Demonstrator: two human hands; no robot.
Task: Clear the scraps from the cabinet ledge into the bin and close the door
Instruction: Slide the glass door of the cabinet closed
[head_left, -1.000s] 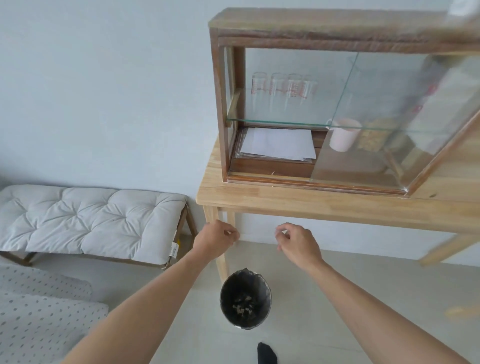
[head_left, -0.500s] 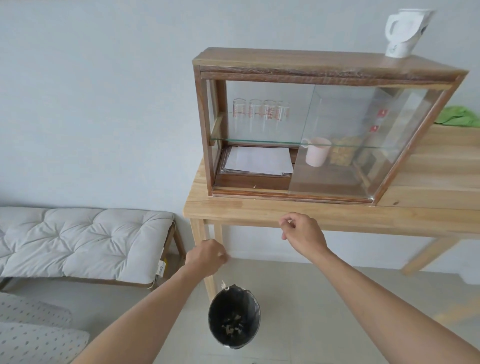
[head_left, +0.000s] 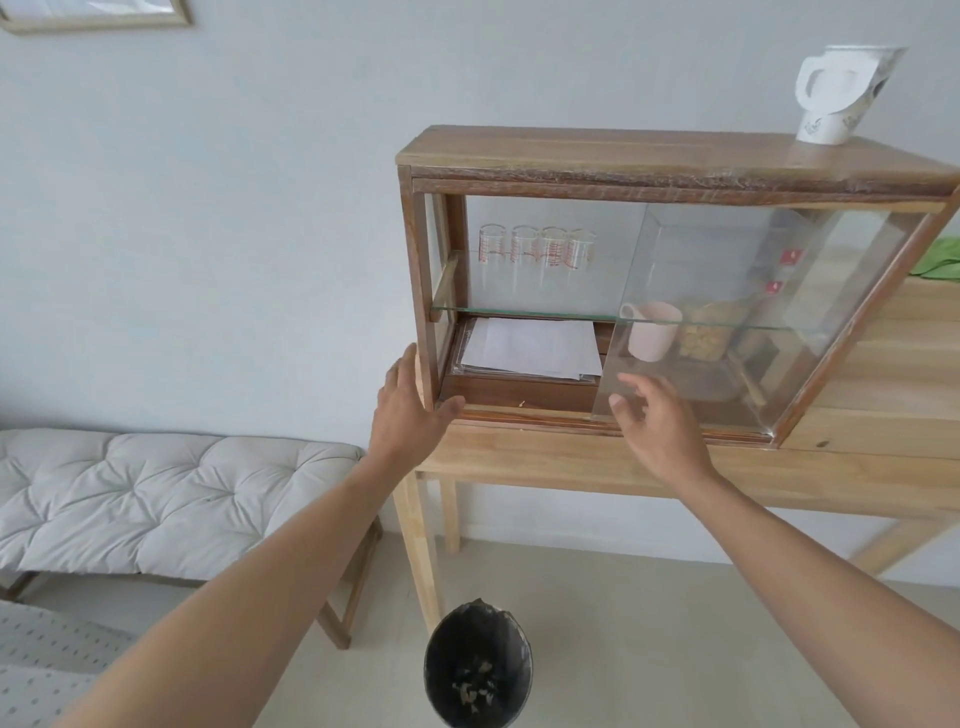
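A wooden cabinet (head_left: 649, 156) with sliding glass doors stands on a light wooden table (head_left: 571, 462). Its glass door (head_left: 727, 291) is slid to the right, leaving the left half uncovered. My left hand (head_left: 410, 410) rests open against the cabinet's lower left corner post. My right hand (head_left: 657, 415) is open, fingers spread, at the glass door's left edge near the bottom. One small pale scrap (head_left: 521, 403) lies on the dark ledge (head_left: 519, 395). A black bin (head_left: 478, 670) with scraps inside stands on the floor below the table.
Inside the cabinet are several measuring glasses (head_left: 535, 254) on a glass shelf, a stack of papers (head_left: 530, 348), a pink mug (head_left: 652, 338) and a jar. A white jug (head_left: 847, 93) sits on top. A cushioned bench (head_left: 156, 499) stands left.
Both hands rose from above the bin to the cabinet and opened. The left hand now touches the corner post, the right hand reaches the glass door. The view tilted upward.
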